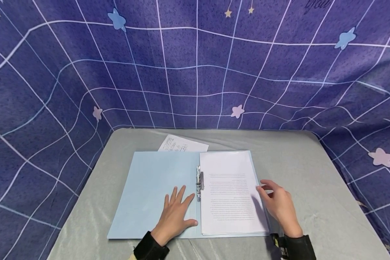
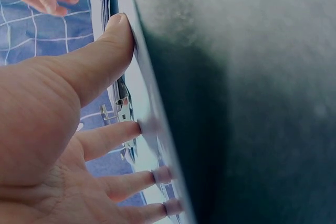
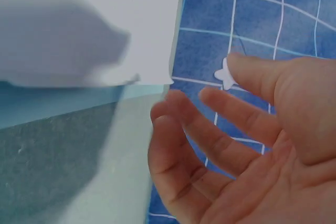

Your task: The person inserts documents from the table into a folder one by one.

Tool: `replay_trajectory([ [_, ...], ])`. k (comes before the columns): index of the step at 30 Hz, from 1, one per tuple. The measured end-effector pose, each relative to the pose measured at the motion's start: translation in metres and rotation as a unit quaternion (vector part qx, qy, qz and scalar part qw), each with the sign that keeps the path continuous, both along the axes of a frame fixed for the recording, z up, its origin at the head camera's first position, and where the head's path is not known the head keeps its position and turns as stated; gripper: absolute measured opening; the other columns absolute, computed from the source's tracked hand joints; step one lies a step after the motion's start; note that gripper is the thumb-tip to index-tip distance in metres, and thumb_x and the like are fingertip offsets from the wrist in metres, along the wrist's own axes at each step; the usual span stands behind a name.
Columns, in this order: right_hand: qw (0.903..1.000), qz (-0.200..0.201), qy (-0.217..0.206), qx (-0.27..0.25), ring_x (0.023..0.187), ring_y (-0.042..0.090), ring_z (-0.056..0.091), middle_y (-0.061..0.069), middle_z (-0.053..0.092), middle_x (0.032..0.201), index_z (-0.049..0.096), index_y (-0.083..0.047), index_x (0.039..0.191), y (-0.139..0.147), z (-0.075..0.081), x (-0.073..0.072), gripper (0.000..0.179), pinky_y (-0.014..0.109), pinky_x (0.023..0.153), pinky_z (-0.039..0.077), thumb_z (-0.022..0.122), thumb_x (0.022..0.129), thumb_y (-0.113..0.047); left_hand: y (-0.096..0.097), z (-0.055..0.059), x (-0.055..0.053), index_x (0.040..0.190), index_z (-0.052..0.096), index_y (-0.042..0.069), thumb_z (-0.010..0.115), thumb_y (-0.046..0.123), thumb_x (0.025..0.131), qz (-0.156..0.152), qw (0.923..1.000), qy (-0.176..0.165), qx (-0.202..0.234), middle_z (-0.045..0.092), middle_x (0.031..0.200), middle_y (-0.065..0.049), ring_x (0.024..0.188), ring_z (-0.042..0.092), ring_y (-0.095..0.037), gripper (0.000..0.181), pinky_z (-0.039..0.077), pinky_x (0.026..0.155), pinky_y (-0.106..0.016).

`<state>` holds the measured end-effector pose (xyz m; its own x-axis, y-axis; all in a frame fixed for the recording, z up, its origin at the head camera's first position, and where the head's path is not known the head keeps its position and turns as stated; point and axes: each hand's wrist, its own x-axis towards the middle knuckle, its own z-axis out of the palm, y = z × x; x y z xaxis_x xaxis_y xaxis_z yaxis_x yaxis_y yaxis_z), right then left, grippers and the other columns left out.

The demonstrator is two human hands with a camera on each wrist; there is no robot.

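Observation:
A light blue folder (image 1: 156,173) lies spread flat on the cloth-covered table. White printed sheets (image 1: 227,162) rest on its right side, their text upside down in the head view. Along the spine runs a metal clip (image 1: 199,184), its bar over the sheets' left edge. My left hand (image 1: 175,216) presses on the left cover near the spine, fingers spread and straight; the left wrist view shows the fingertips on the blue surface. At the sheets' right edge is my right hand (image 1: 279,204), fingers loosely bent. In the right wrist view nothing sits between its thumb (image 3: 257,74) and fingers.
Another white paper (image 1: 185,144) with markings sticks out from behind the folder's far edge. Grey cloth (image 1: 312,173) covers the table. A purple curtain (image 1: 195,79) with white lines and stars hangs behind and at both sides.

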<state>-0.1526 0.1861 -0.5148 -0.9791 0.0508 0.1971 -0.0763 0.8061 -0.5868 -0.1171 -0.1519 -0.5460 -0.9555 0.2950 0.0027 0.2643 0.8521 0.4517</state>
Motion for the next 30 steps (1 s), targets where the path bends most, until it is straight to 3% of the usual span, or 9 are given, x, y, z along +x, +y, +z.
replay_trajectory([
  [3, 0.9973, 0.045, 0.056, 0.01, 0.092, 0.035, 0.066, 0.019, 0.068, 0.11, 0.067, -0.003, 0.119, -0.007, -0.002, 0.001, 0.037, 0.05, 0.078, 0.05, 0.075, 0.087, -0.018, -0.001, 0.0, 0.001, 0.141, 0.053, 0.011, 0.084, 0.044, 0.071, -0.002, 1.0, -0.003, 0.0, 0.028, 0.155, -0.024, 0.143, 0.016, -0.05, 0.084, 0.013, 0.107, -0.071],
  [6, 0.9925, 0.086, 0.083, 0.025, 0.108, 0.044, 0.057, 0.023, 0.062, 0.12, 0.065, -0.003, 0.122, -0.017, -0.006, 0.003, 0.046, 0.056, 0.09, 0.044, 0.081, 0.081, -0.018, -0.001, -0.001, 0.001, 0.141, 0.052, 0.012, 0.084, 0.044, 0.071, -0.003, 1.0, -0.005, 0.0, 0.027, 0.155, -0.024, 0.143, 0.015, -0.049, 0.083, 0.013, 0.108, -0.07],
  [13, 0.9857, 0.144, 0.049, 0.072, 0.12, 0.055, 0.046, 0.031, 0.05, 0.134, 0.059, -0.006, 0.132, -0.039, -0.018, 0.011, 0.066, 0.064, 0.094, 0.039, 0.086, 0.075, -0.026, 0.0, -0.002, 0.002, 0.141, 0.053, 0.011, 0.084, 0.044, 0.071, -0.002, 1.0, 0.001, 0.004, 0.028, 0.154, -0.025, 0.143, 0.016, -0.05, 0.083, 0.013, 0.107, -0.071],
  [20, 0.9841, 0.151, 0.037, 0.086, 0.127, 0.059, 0.037, 0.032, 0.045, 0.139, 0.061, -0.008, 0.131, -0.048, -0.028, 0.017, 0.073, 0.067, 0.098, 0.035, 0.089, 0.069, -0.033, 0.0, -0.003, 0.001, 0.14, 0.054, 0.011, 0.084, 0.045, 0.07, -0.002, 1.0, 0.008, 0.0, 0.029, 0.154, -0.025, 0.143, 0.017, -0.05, 0.083, 0.014, 0.106, -0.072],
  [30, 0.9839, 0.147, 0.023, 0.099, 0.129, 0.058, 0.036, 0.032, 0.044, 0.14, 0.063, -0.007, 0.129, -0.052, -0.033, 0.018, 0.07, 0.066, 0.099, 0.035, 0.089, 0.068, -0.031, 0.001, -0.002, 0.0, 0.14, 0.054, 0.01, 0.084, 0.045, 0.07, -0.002, 1.0, 0.01, -0.001, 0.03, 0.154, -0.025, 0.142, 0.017, -0.05, 0.084, 0.015, 0.105, -0.072],
])
